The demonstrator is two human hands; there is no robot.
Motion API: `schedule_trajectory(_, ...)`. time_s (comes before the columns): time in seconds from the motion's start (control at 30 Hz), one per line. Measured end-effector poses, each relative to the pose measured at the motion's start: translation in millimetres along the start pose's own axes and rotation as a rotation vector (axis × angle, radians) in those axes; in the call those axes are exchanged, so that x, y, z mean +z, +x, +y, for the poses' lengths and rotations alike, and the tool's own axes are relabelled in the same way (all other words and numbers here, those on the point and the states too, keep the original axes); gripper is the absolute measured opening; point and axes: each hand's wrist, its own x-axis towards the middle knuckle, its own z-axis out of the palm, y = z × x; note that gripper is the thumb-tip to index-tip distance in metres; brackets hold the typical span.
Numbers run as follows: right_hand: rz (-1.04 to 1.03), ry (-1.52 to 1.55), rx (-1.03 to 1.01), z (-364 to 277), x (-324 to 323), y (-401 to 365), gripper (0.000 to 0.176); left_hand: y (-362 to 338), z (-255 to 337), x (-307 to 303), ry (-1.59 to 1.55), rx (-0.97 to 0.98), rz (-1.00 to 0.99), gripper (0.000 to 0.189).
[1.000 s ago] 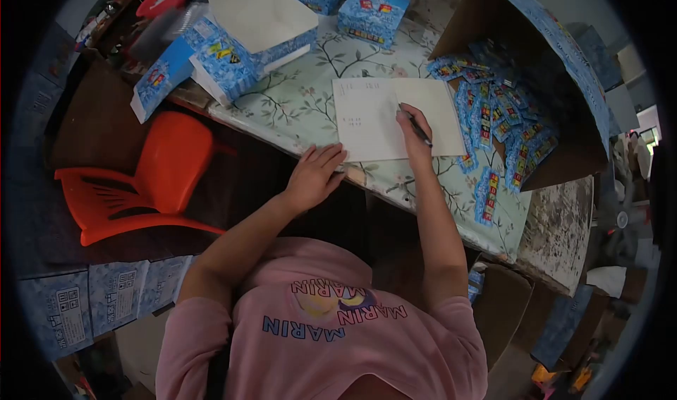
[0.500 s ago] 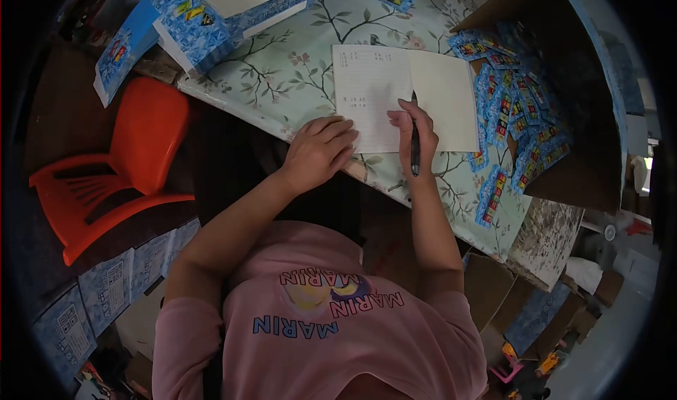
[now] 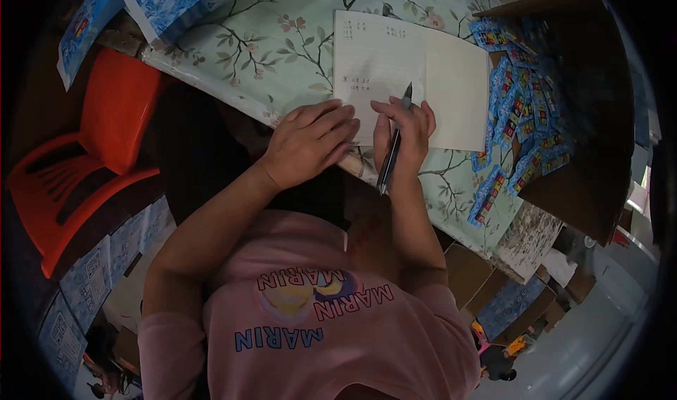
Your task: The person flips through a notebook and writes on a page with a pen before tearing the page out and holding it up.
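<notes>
An open notebook (image 3: pixel 457 93) lies on the flowered tablecloth, with short handwritten lines on its left page and a bare right page. My right hand (image 3: pixel 405 132) is over the lower part of the notebook, holding a dark pen (image 3: pixel 395 143) that slants across the palm, its upper end over the page. My left hand (image 3: pixel 310 142) rests at the notebook's lower left corner and the table edge, palm down, fingers extended, holding nothing.
A cardboard box (image 3: pixel 592 118) on its side at the right spills many blue packets (image 3: pixel 525 107). Blue printed boxes (image 3: pixel 166 5) stand at the upper left. An orange chair (image 3: pixel 116 111) is left of the table (image 3: pixel 247 54). Below right, part of another person (image 3: pixel 498 363) shows.
The view has shifted. My right hand has moved left toward my left hand, and the pen has tilted from nearly upright to a slant.
</notes>
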Motion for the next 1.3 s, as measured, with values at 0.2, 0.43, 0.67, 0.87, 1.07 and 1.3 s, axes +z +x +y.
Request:
schedule_trajectory(0.2,0.064,0.076,0.051,-5.7,-5.3,2.0,0.027,1.0,-0.2,-0.3,0.026,0.002,-0.03,0.033)
schedule_trajectory(0.43,-0.006,0.68,0.277,-42.2,-43.4,14.0,0.02,1.5,0.4,1.4,0.047,-0.012,-0.043,0.033)
schedule_trajectory(0.67,0.284,2.663,0.46,-168.6,-67.2,54.3,0.031,-3.2,-4.0,8.5,0.093,0.03,-0.009,0.034)
schedule_trajectory(0.87,0.277,2.666,0.445,-162.3,-51.5,60.8,0.031,-3.0,-2.3,9.5,0.066,0.018,0.014,0.034)
schedule_trajectory(1.07,0.274,2.64,0.377,-173.1,-56.6,55.0,0.031,-2.8,-4.0,7.8,0.068,0.039,-0.018,0.035)
schedule_trajectory(1.3,0.27,2.618,0.266,-185.4,-66.7,48.2,0.031,-0.9,-2.7,7.4,0.06,0.029,-0.001,0.036)
